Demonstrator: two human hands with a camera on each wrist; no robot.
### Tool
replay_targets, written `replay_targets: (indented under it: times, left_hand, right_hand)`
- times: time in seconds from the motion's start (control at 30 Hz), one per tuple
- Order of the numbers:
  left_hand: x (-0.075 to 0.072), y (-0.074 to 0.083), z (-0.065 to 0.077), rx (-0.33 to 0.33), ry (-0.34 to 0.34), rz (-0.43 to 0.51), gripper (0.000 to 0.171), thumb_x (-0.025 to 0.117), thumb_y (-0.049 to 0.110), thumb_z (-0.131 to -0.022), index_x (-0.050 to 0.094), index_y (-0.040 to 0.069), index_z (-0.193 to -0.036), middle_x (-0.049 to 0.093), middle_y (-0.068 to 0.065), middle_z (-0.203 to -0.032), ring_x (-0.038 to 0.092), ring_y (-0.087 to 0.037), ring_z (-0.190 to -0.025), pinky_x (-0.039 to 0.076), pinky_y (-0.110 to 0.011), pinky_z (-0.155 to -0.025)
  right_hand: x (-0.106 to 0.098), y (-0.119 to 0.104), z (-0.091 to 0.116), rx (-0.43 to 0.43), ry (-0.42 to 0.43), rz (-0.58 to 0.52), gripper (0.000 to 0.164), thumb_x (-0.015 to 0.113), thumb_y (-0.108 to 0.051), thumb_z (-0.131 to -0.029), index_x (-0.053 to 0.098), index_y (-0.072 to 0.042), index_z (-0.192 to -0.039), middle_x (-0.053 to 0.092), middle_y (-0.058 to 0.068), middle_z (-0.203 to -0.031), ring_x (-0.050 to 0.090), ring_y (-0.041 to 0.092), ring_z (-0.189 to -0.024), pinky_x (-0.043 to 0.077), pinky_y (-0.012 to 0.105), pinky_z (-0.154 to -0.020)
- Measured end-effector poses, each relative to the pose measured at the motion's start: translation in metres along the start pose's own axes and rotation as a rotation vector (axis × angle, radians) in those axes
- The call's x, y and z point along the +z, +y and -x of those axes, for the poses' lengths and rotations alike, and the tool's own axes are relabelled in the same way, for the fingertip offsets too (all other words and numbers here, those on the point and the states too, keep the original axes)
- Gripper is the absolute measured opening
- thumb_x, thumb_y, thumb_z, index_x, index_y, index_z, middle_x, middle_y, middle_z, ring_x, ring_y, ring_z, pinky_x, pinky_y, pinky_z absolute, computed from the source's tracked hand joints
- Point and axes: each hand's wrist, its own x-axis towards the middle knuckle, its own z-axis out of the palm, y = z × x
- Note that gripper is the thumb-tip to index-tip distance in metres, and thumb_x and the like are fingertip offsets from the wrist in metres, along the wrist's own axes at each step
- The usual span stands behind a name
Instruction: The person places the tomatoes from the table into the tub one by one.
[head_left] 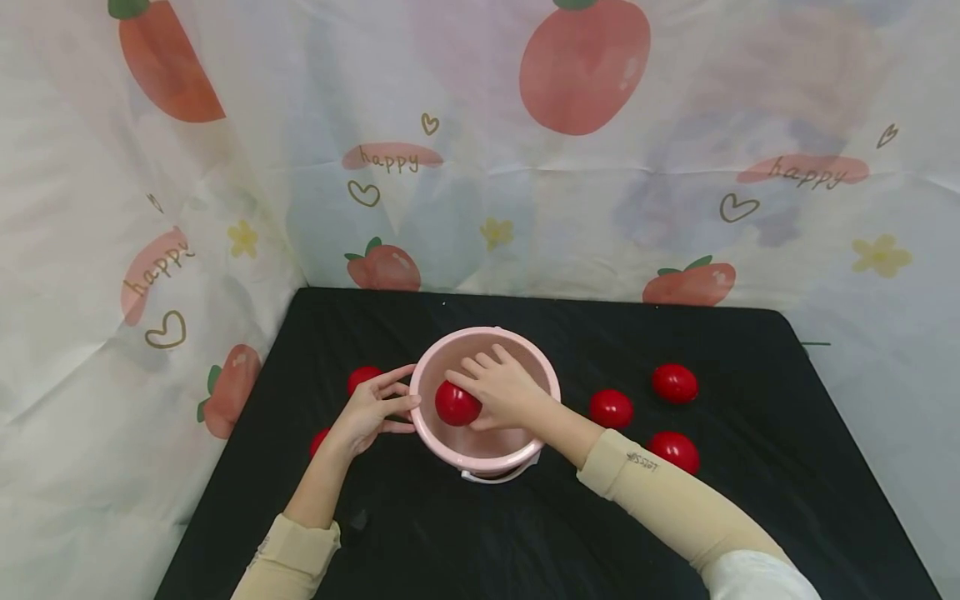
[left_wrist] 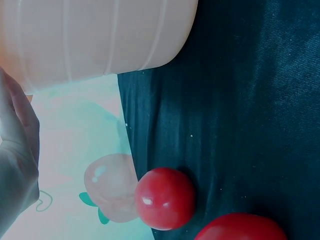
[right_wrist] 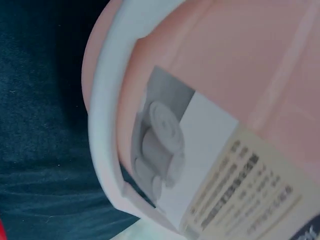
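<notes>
A pink bucket (head_left: 491,457) stands upright on the black-covered table. Inside its mouth my right hand (head_left: 498,387) grips a red ball (head_left: 456,404) between thumb and fingers, the other fingers spread. My left hand (head_left: 371,412) touches the bucket's left rim with nearly straight fingers. At the left edge of the left wrist view, part of the left hand (left_wrist: 17,150) shows beside the bucket wall (left_wrist: 95,40). The right wrist view shows the bucket's printed label (right_wrist: 200,165) and white handle (right_wrist: 106,115); the right hand is out of that view.
Right of the bucket lie three red balls, one nearest it (head_left: 611,409), one farther back (head_left: 675,383) and one partly behind the right sleeve (head_left: 675,450). To the left, a red ball (head_left: 363,379) and another (head_left: 318,442) are partly hidden. A printed curtain (head_left: 465,208) hangs behind the table.
</notes>
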Motion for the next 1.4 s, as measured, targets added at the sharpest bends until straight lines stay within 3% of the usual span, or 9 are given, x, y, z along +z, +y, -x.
replay_targets:
  times: [0.27, 0.73, 1.17, 1.4]
  left_hand:
    - [0.002, 0.000, 0.000, -0.008, 0.001, -0.005, 0.058, 0.066, 0.009, -0.084, 0.041, 0.007, -0.136, 0.060, -0.010, -0.095, 0.065, -0.019, -0.071, 0.055, -0.040, -0.068]
    - [-0.001, 0.000, 0.001, 0.002, -0.003, 0.006, 0.060, 0.066, 0.010, -0.083, 0.040, 0.007, -0.137, 0.060, -0.015, -0.099, 0.065, -0.019, -0.070, 0.055, -0.039, -0.067]
    - [0.001, 0.000, 0.002, -0.010, 0.006, 0.026, 0.060, 0.067, 0.009, -0.083, 0.041, 0.007, -0.137, 0.059, -0.016, -0.098, 0.065, -0.018, -0.069, 0.055, -0.039, -0.066]
    - [0.002, 0.000, 0.002, -0.020, 0.018, 0.031, 0.060, 0.067, 0.008, -0.082, 0.042, 0.009, -0.136, 0.060, -0.015, -0.098, 0.065, -0.019, -0.069, 0.055, -0.039, -0.066]
  right_hand:
    - [0.003, -0.005, -0.010, -0.008, -0.113, 0.043, 0.080, 0.071, -0.057, -0.065, 0.045, -0.023, -0.133, 0.053, 0.002, -0.120, 0.046, 0.019, -0.106, 0.037, 0.042, -0.095]
    - [0.016, -0.019, -0.021, -0.003, -0.359, 0.320, 0.079, 0.060, -0.065, -0.070, 0.036, -0.027, -0.135, 0.052, -0.002, -0.118, 0.048, 0.016, -0.103, 0.039, 0.032, -0.084]
    - [0.026, -0.021, -0.029, 0.024, -0.530, 0.344, 0.077, 0.052, -0.063, -0.079, 0.027, -0.024, -0.139, 0.047, -0.002, -0.124, 0.047, 0.015, -0.106, 0.037, 0.031, -0.085]
    - [0.031, -0.020, -0.030, 0.020, -0.586, 0.375, 0.078, 0.063, -0.046, -0.079, 0.022, -0.030, -0.143, 0.046, -0.005, -0.123, 0.046, 0.013, -0.105, 0.037, 0.030, -0.084]
